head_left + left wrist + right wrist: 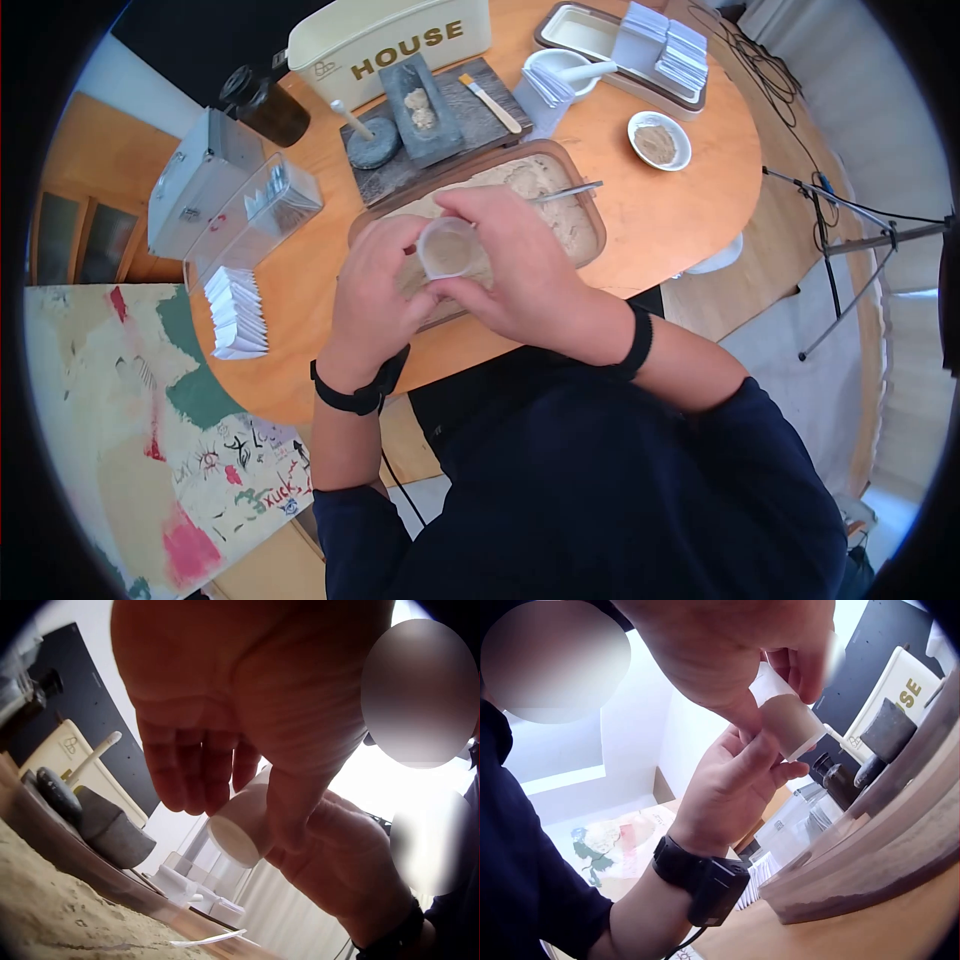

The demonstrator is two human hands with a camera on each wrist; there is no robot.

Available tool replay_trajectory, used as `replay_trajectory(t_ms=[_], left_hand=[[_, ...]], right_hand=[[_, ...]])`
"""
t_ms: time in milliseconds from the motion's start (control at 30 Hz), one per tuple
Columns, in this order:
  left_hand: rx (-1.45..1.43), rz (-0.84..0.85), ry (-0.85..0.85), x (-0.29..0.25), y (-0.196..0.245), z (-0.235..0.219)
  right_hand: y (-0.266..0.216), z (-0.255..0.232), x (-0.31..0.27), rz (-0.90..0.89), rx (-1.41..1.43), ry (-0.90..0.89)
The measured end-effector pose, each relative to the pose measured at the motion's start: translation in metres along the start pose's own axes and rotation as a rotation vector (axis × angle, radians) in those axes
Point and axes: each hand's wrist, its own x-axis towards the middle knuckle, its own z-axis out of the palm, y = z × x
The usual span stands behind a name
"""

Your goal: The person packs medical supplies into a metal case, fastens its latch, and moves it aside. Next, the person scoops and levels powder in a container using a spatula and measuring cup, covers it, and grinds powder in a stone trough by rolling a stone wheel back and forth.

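Note:
A small translucent cup (449, 248) with beige powder inside is held above the sand tray (590, 215). The left hand (375, 285) grips it from one side and the right hand (525, 265) from the other, thumbs at the near side. In the left wrist view the cup (244, 825) tilts between the left hand (240, 697) and the right hand (337, 855). The right wrist view shows powder through the wall of the cup (787, 724), pinched by the right hand (720, 652) and left hand (724, 787). A metal tool (568, 191) lies across the tray's sand.
Behind the tray, a dark board (480, 130) holds a grey stone dish (445, 140), a round stone (373, 143) and a brush (490, 103). A bowl of powder (659, 141) stands right; folded papers (236, 312) and a clear box (290, 205) stand left. A tripod (885, 230) is beside the table.

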Motion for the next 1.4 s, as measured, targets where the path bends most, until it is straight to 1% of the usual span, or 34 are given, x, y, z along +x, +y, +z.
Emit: replay_trajectory(t_ms=[67,100,167,200,233,267,300,367,433,467,533,567,633,800,833,867,900,933,967,1033,1133,1200,1267,1300,1367,1400], left_hand=[[0.068,0.07,0.048,0.001,-0.007,0.0],[0.067,0.071,0.045,0.001,-0.011,-0.003],[-0.044,0.0,0.008,-0.002,-0.018,-0.008],[-0.045,-0.009,0.016,-0.003,-0.02,-0.011],[0.004,0.018,0.049,-0.002,-0.023,-0.016],[0.059,0.042,0.088,-0.002,-0.027,-0.022],[0.073,0.025,0.112,-0.004,-0.033,-0.026],[0.023,0.057,0.184,-0.008,-0.042,-0.029],[0.013,0.029,0.207,-0.011,-0.048,-0.031],[-0.016,0.017,0.216,-0.012,-0.05,-0.031],[-0.018,0.015,0.224,-0.014,-0.052,-0.033],[-0.023,0.02,0.229,-0.013,-0.053,-0.032],[-0.026,0.026,0.229,-0.014,-0.058,-0.032],[-0.034,0.013,0.23,-0.018,-0.069,-0.031],[-0.051,-0.019,0.238,-0.019,-0.07,-0.031],[-0.077,-0.047,0.241,-0.019,-0.071,-0.029],[-0.106,-0.039,0.234,-0.018,-0.072,-0.027],[-0.076,-0.047,0.237,-0.018,-0.073,-0.028],[-0.042,-0.057,0.241,-0.019,-0.074,-0.028],[-0.1,-0.08,0.23,-0.018,-0.073,-0.025],[-0.101,-0.113,0.222,-0.021,-0.073,-0.028],[-0.12,-0.085,0.218,-0.02,-0.074,-0.028],[-0.13,-0.077,0.206,-0.02,-0.075,-0.027],[-0.139,-0.065,0.192,-0.02,-0.075,-0.029],[-0.101,-0.061,0.2,-0.02,-0.075,-0.031],[-0.081,-0.049,0.203,-0.019,-0.074,-0.031]], right_hand=[[0.0,0.006,0.001,0.017,0.023,0.013],[0.0,0.008,0.003,0.007,0.034,0.017],[-0.001,0.004,0.008,-0.003,0.046,0.015],[-0.002,-0.007,0.009,0.027,-0.024,0.027],[0.0,-0.018,0.009,0.049,-0.091,0.035],[0.015,-0.031,0.004,0.074,-0.196,0.034],[0.031,-0.045,-0.003,0.094,-0.297,0.033],[0.05,-0.07,-0.013,0.212,-0.448,0.093],[0.061,-0.083,-0.022,0.344,-0.587,0.07],[0.065,-0.084,-0.026,0.344,-0.579,0.062],[0.07,-0.085,-0.031,0.451,-0.619,0.009],[0.071,-0.083,-0.033,0.453,-0.62,0.007],[0.072,-0.08,-0.036,0.547,-0.567,-0.024],[0.075,-0.075,-0.037,0.53,-0.542,-0.027],[0.075,-0.075,-0.037,0.516,-0.54,-0.014],[0.075,-0.075,-0.037,0.527,-0.558,-0.012],[0.074,-0.075,-0.037,0.496,-0.576,-0.019],[0.073,-0.077,-0.037,0.464,-0.594,-0.027],[0.071,-0.08,-0.037,0.476,-0.618,-0.028],[0.069,-0.081,-0.033,0.487,-0.619,-0.07],[0.071,-0.083,-0.032,0.458,-0.651,-0.078],[0.07,-0.085,-0.031,0.445,-0.641,-0.088],[0.066,-0.088,-0.029,0.335,-0.633,-0.164],[0.064,-0.09,-0.026,0.324,-0.621,-0.166],[0.056,-0.093,-0.025,0.273,-0.645,-0.275],[0.054,-0.093,-0.025,0.247,-0.629,-0.252]])
